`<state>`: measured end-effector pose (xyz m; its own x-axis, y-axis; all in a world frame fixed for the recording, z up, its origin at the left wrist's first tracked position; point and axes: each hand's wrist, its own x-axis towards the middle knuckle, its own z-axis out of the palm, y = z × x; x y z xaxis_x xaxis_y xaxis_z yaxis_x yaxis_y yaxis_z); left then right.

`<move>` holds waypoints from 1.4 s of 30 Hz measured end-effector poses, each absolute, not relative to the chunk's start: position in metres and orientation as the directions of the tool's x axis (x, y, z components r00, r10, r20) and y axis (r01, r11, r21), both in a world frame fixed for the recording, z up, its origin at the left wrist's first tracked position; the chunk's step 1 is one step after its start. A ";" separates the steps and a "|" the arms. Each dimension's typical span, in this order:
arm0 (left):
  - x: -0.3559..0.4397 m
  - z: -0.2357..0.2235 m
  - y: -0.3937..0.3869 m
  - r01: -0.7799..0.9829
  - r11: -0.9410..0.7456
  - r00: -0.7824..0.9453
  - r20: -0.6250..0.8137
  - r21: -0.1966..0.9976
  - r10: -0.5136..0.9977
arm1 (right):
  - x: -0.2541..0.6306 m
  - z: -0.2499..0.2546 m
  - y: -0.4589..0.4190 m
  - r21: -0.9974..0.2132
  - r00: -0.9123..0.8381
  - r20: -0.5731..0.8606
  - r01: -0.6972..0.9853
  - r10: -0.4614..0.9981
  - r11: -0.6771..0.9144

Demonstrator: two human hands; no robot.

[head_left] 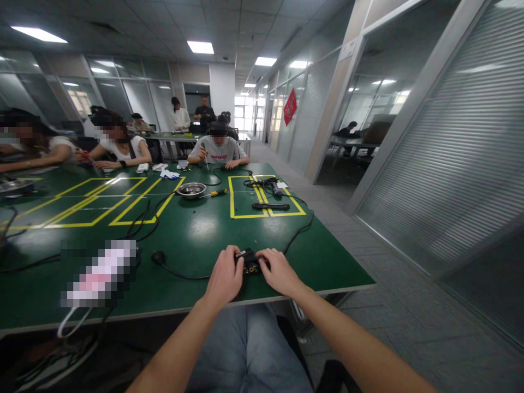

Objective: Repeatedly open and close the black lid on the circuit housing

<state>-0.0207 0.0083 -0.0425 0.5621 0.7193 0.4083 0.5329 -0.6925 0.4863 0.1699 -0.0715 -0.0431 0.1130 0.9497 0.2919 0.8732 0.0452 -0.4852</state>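
Note:
Close to the front edge of the green table, a small black device (250, 266) rests between my two hands. Small round metallic or orange parts show on its near side, but its exact kind is unclear. My left hand (226, 274) closes round its left end, with the thumb along the side. Round the right end curl the fingers of my right hand (280, 271); they partly cover it. A black cord with a plug (158, 257) runs towards my left hand. Another black cord (301, 234) passes behind my right hand.
Beyond my hands lie a black bar-shaped part (271, 206), tangled cables (262, 184), a metal bowl (191, 190) and a yellow-black screwdriver (219, 192). A pixelated pouch-like thing (102, 273) is at the left. Across the green table (196, 295) people sit working; one holds a screwdriver (205, 155).

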 end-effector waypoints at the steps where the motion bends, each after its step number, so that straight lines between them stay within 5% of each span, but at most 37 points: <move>1: -0.020 -0.045 0.012 0.547 -0.671 0.527 0.417 0.501 0.741 | 0.170 -0.043 -0.070 -0.480 0.109 0.288 0.876 0.951 0.045; 42: -0.051 -0.030 0.010 0.555 -0.684 0.562 0.393 0.473 0.728 | 0.180 -0.043 -0.068 -0.458 0.014 0.302 0.879 0.953 0.132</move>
<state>-0.0512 0.0099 -0.0304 0.5622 0.7276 0.3931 0.5548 -0.6843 0.4732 0.1802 -0.0675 -0.0429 0.0143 0.9532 0.3020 0.8789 0.1320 -0.4583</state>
